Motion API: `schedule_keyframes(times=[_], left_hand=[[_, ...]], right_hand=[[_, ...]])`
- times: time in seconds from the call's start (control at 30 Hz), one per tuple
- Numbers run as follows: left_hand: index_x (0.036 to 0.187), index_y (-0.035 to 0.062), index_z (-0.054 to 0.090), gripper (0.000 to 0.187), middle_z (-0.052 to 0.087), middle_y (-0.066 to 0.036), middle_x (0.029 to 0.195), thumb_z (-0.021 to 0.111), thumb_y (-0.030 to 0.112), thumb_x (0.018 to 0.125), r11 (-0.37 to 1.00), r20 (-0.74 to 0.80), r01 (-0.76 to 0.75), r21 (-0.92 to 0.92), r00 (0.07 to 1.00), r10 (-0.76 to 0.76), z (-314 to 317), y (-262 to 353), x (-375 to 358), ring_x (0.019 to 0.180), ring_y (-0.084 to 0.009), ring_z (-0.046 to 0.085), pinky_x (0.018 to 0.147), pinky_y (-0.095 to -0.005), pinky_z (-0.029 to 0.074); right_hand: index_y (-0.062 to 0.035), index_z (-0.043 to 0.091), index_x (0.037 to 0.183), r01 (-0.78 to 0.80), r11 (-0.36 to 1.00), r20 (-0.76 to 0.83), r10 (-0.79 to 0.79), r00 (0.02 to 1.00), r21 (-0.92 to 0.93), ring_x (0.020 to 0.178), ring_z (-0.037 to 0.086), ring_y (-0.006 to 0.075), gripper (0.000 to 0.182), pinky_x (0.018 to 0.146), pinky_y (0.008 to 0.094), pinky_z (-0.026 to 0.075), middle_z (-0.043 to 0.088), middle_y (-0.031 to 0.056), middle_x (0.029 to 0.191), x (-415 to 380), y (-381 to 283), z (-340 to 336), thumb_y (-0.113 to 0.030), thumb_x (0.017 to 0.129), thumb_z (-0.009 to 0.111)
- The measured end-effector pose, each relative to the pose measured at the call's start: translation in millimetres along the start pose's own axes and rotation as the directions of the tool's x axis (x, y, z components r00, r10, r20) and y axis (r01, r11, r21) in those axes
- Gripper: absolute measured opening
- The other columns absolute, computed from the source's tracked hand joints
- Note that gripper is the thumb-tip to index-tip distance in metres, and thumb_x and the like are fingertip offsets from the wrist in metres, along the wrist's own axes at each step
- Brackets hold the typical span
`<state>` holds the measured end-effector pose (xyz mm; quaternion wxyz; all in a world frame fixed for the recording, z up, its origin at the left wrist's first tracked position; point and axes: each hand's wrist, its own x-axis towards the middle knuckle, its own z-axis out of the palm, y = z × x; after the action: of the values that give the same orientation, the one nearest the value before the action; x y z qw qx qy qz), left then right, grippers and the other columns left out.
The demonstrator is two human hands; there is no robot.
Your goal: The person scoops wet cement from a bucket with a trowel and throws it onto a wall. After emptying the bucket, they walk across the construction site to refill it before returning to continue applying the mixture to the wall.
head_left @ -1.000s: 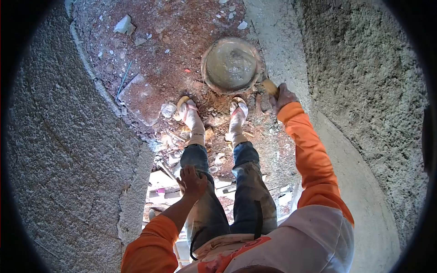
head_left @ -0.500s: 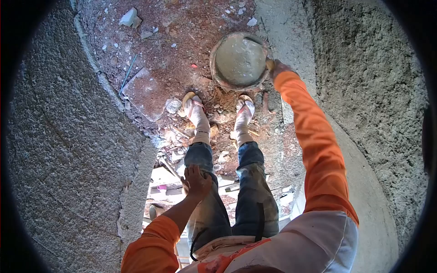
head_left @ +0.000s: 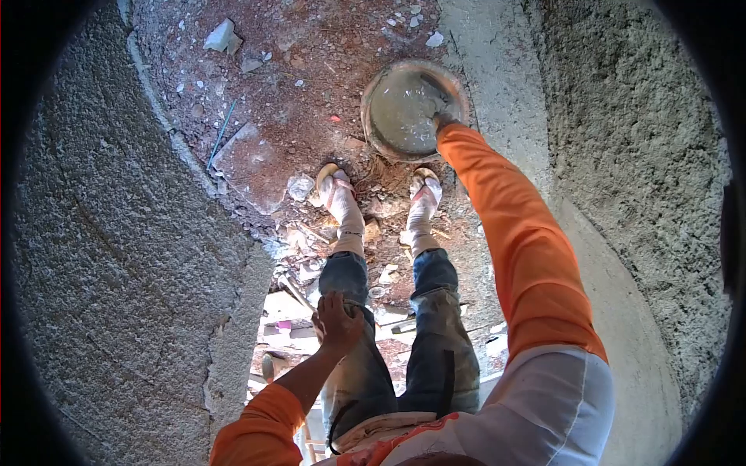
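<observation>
A round basin (head_left: 373,144) stands on the ground, filled with a wet grey mix (head_left: 400,116) like thin cement. My right hand (head_left: 445,122) reaches over its right side, with the fingers closed and low against the mix. It seems to grip a small tool, whose working end is hidden by the hand and the mix. My left hand (head_left: 339,322) rests on my left knee, its fingers laid over the jeans (head_left: 346,276) and holding nothing.
Rough plastered walls (head_left: 132,256) curve up on the left and right. Reddish dirt with white stone chunks (head_left: 221,36) lies around the basin. My sandalled feet (head_left: 336,185) stand just in front of it. Bright rubble and scraps (head_left: 284,311) lie behind my legs.
My right hand has moved left from the basin's outer right rim to over the mix, taking a tan-handled tool along. My left hand stays on the knee.
</observation>
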<state>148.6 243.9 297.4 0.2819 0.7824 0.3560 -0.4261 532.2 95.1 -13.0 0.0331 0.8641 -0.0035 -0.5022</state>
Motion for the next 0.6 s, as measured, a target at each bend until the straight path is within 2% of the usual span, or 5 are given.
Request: schedule_keyframes(times=[0.13, 0.37, 0.47, 0.6], left_hand=[[0.115, 0.0020, 0.047, 0.051, 0.043, -0.018, 0.125, 0.055, 0.030, 0.072, 0.999, 0.028, 0.039, 0.023, 0.999, -0.040, -7, 6, 2, 0.119, -0.0335, 0.037, 0.095, -0.0509, 0.028], [0.113, 0.0028, 0.049, 0.049, 0.043, -0.018, 0.125, 0.056, 0.029, 0.073, 1.000, 0.008, 0.006, -0.020, 1.000, -0.006, -7, 6, 3, 0.118, -0.0346, 0.037, 0.095, -0.0509, 0.028], [0.112, 0.0028, 0.050, 0.048, 0.043, -0.018, 0.125, 0.056, 0.029, 0.073, 0.999, 0.000, 0.006, 0.046, 1.000, -0.006, -1, 6, 4, 0.118, -0.0345, 0.037, 0.095, -0.0509, 0.028], [0.113, 0.0031, 0.049, 0.049, 0.044, -0.016, 0.125, 0.057, 0.030, 0.073, 0.999, 0.026, 0.025, 0.021, 0.999, -0.025, -13, 9, 4, 0.120, -0.0320, 0.036, 0.095, -0.0507, 0.028]], right_hand=[[-0.0105, 0.052, 0.116, -0.024, 0.999, 0.018, 0.023, 1.000, 0.029, 0.109, 0.050, 0.0364, 0.041, 0.093, 0.0449, 0.038, 0.053, 0.0227, 0.115, -2, 3, 16, -0.034, 0.086, 0.039], [-0.0106, 0.049, 0.118, -0.047, 0.995, 0.035, 0.044, 0.998, 0.087, 0.106, 0.052, 0.0340, 0.038, 0.091, 0.0445, 0.039, 0.053, 0.0226, 0.116, -7, -3, 42, -0.026, 0.084, 0.044], [-0.0107, 0.047, 0.119, -0.056, 0.994, 0.040, 0.053, 0.998, 0.095, 0.105, 0.053, 0.0330, 0.038, 0.091, 0.0443, 0.039, 0.053, 0.0225, 0.116, -10, 2, 47, -0.022, 0.083, 0.046], [-0.0108, 0.045, 0.120, -0.061, 0.992, 0.051, 0.056, 0.997, 0.113, 0.103, 0.054, 0.0316, 0.038, 0.090, 0.0440, 0.040, 0.052, 0.0225, 0.116, -15, 1, 55, -0.018, 0.082, 0.048]])
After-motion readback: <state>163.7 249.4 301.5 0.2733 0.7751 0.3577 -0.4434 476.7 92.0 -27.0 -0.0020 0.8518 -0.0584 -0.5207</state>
